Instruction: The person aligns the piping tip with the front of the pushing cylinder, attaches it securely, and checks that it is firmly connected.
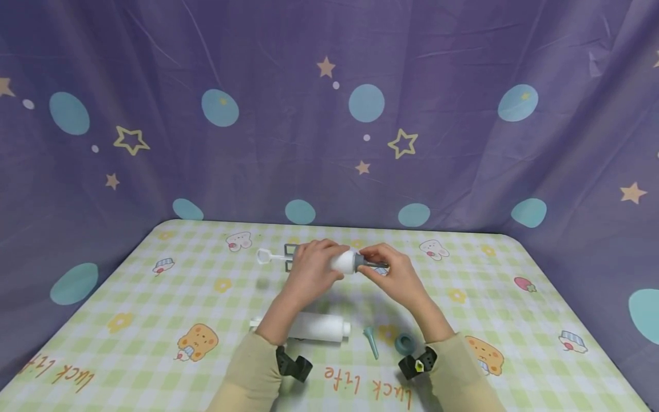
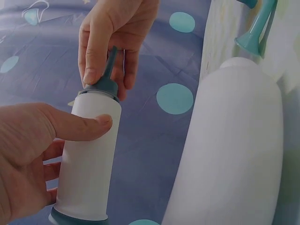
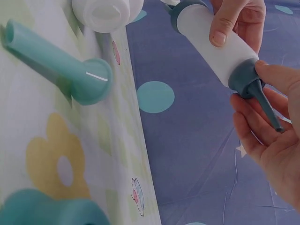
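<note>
Well, a purple curtain point(image 1: 448, 177) patterned with stars and blue ovals fills the back and both sides, and in front of it stands a bench point(image 1: 509, 320) under a green-checked cloth (its orange lettering stands upside down to the person working here). Two cream sleeves point(image 1: 252, 372) reach in over the near edge. Between the hands, clear of the bench, a white tube point(image 1: 342, 262) lies nearly level, with a white rod point(image 1: 276, 258) ending in a loop and a grey bracket point(image 1: 286, 252) at its left end. The left hand point(image 1: 315, 263) is closed around the barrel, thumb across one side and fingers on the other. The right hand point(image 1: 393, 274) pinches the tube's other end, thumb and fingers on the blue-grey nozzle cap point(image 3: 243, 77), whose narrow spout points out past the fingertips. Nearer the person, a second white cylinder point(image 1: 319, 327) lies on its side on the cloth, partly hidden by the left forearm. A small black camera sits on each wrist. To the cylinder's right lies a slim teal tube with a flared end point(image 1: 372, 343), and just beside that, smallest of the lot, a teal ring point(image 1: 399, 344).
</note>
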### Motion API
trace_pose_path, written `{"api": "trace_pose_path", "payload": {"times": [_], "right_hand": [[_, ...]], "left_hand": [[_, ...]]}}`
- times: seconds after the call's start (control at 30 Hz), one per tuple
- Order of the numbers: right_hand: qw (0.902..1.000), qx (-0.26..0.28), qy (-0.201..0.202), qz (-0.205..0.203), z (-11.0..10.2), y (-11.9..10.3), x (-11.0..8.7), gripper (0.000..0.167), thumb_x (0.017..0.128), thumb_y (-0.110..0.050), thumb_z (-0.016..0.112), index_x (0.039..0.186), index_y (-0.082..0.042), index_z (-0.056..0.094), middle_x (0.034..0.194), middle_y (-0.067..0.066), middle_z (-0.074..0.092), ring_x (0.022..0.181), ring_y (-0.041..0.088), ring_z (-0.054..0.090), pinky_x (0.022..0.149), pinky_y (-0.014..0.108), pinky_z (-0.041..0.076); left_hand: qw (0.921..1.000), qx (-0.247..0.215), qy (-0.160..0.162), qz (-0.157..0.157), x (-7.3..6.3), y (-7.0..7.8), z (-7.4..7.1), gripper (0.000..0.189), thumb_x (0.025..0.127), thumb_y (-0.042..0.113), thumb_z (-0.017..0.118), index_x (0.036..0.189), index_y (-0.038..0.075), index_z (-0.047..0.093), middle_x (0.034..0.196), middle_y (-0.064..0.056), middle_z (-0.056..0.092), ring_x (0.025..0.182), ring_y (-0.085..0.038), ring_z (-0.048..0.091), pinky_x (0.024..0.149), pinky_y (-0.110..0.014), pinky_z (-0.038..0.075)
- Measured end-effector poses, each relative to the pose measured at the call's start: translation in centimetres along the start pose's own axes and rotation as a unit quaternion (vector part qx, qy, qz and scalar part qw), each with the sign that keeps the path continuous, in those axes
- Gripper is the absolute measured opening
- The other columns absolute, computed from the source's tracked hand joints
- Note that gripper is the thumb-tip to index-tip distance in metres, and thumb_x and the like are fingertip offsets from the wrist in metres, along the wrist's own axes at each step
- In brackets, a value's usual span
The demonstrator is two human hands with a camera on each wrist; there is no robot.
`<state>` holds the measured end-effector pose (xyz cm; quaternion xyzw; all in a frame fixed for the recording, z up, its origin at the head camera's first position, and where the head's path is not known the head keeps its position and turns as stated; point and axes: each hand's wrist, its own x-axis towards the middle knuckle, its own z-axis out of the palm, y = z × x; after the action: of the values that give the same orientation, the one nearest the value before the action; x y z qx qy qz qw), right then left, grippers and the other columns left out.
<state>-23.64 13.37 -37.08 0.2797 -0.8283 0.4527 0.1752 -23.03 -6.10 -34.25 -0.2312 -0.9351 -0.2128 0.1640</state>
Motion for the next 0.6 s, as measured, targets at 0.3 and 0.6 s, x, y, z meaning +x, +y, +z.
{"api": "trace_pose_path", "payload": {"times": [0.3,0.6], "right_hand": [[0.9978,0.004,-0.012,0.065,-0.06,-0.10,-0.05,0.025,0.085,-0.037,0.062,0.102,-0.019,0.063,0.096,-0.002,0.068,0.090,0.013,0.065,0.077,0.029,0.052],[0.9976,0.007,-0.031,0.062,-0.05,0.01,-0.07,0.031,0.082,-0.034,0.066,0.107,-0.018,0.061,0.093,-0.001,0.067,0.090,0.018,0.066,0.077,0.035,0.053]], "left_hand": [[0.9998,0.014,0.004,0.010,-0.13,0.44,-0.29,0.050,0.069,0.017,0.079,0.117,0.021,0.063,0.111,0.000,0.062,0.102,-0.023,0.055,0.092,-0.046,0.036],[0.9996,0.025,0.004,0.012,-0.16,0.44,-0.26,0.050,0.070,0.017,0.078,0.117,0.021,0.063,0.112,0.001,0.062,0.104,-0.022,0.054,0.092,-0.045,0.035]]}}
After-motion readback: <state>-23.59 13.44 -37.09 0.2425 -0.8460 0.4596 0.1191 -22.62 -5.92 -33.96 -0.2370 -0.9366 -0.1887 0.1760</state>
